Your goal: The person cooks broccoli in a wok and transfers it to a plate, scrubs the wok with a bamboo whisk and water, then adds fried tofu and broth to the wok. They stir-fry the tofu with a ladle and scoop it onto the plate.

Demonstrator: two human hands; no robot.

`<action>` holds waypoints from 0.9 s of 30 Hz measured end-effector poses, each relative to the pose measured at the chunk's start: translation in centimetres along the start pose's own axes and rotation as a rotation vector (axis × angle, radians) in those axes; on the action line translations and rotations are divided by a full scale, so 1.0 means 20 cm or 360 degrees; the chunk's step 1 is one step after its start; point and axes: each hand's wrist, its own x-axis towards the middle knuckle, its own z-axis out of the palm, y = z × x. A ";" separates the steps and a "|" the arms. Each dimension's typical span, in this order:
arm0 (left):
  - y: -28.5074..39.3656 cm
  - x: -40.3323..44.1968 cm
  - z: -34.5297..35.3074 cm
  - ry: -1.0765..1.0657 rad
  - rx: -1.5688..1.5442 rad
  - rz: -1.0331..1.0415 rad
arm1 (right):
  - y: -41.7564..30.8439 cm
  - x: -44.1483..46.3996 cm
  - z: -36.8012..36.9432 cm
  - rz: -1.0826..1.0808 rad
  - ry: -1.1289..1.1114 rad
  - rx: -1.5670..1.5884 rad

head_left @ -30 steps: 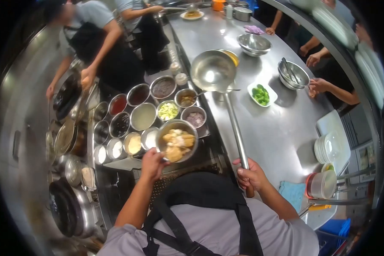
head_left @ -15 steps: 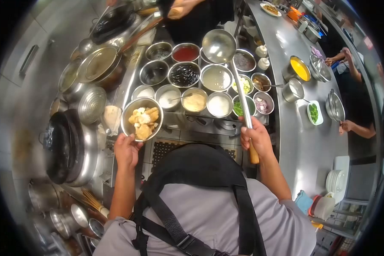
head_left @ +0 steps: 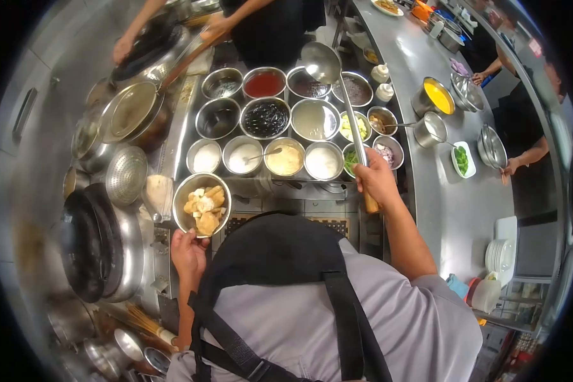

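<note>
My left hand (head_left: pixel 190 254) grips the near rim of a steel bowl (head_left: pixel 178 202), fingers underneath. Golden and whitish chunks (head_left: pixel 205 207) of food fill it; their kind is unclear. In my right hand (head_left: pixel 377 178) is a long-handled ladle (head_left: pixel 321 62), its wooden end below my fist. The ladle's cup hangs over the far row of steel pots, and nothing shows in it. Below its shaft sit pots of red sauce (head_left: pixel 265 84), dark strips in liquid (head_left: pixel 265 118), cloudy liquid (head_left: pixel 315 119), white powder (head_left: pixel 323 160) and a tan seasoning (head_left: pixel 284 158) with a spoon.
Left are a strainer (head_left: pixel 127 176), a dark wok (head_left: pixel 86 242) and a wire sieve (head_left: pixel 132 118) over a pot. The right counter (head_left: pixel 436 210) holds a pot of yellow liquid (head_left: pixel 438 95), green leaves (head_left: pixel 461 159) and plates (head_left: pixel 500 256). Co-workers' hands (head_left: pixel 218 27) appear behind and right.
The bowl of chunks has come slightly nearer and left. My right hand has shifted a little nearer to the pots with the ladle. Behind the station, a co-worker's other hand has come to a pan.
</note>
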 end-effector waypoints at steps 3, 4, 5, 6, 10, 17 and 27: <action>0.01 0.00 0.06 0.0007 -0.0036 0.0002 | 0.01 0.08 -0.07 0.0114 -0.0024 -0.0026; 0.00 0.02 0.07 -0.0011 -0.0020 0.0028 | 0.04 0.11 -0.08 0.0116 -0.0025 -0.0019; 0.00 0.03 0.10 -0.0028 -0.0007 0.0055 | 0.07 0.14 -0.10 0.0099 -0.0056 -0.0046; 0.01 0.03 0.15 -0.0026 -0.0006 0.0057 | 0.09 0.17 -0.12 0.0080 -0.0088 -0.0075; -0.03 0.09 0.30 0.0015 -0.0021 0.0053 | 0.12 0.23 -0.17 0.0094 -0.0131 -0.0067; -0.06 0.12 0.41 -0.0081 0.0007 0.0063 | 0.14 0.31 -0.23 0.0155 -0.0229 -0.0108; -0.04 0.25 0.57 0.0021 0.0051 0.0067 | 0.09 0.36 -0.31 0.0465 -0.0453 0.0953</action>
